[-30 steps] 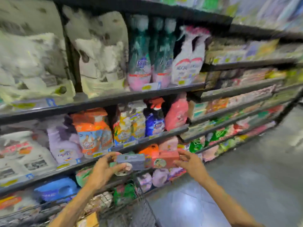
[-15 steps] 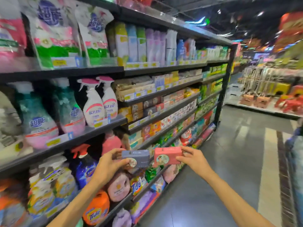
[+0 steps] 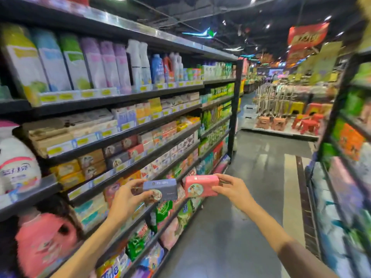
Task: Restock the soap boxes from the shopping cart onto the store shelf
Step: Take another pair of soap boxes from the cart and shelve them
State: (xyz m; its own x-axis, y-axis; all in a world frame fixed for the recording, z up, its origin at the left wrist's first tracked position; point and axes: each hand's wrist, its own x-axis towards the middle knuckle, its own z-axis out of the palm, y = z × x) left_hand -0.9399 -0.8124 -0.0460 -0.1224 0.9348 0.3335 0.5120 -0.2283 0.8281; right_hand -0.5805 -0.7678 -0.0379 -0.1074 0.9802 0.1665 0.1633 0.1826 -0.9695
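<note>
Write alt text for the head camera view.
Left hand holds a grey-blue rectangular soap box and right hand a pink rectangular soap box, side by side before black store shelving stocked with boxed soaps.

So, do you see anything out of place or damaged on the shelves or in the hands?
Nothing stands out. The left hand holds a grey-blue soap box and the right hand a pink soap box; both boxes look intact. The soap boxes on the shelf sit in rows, though blur hides detail.
</note>
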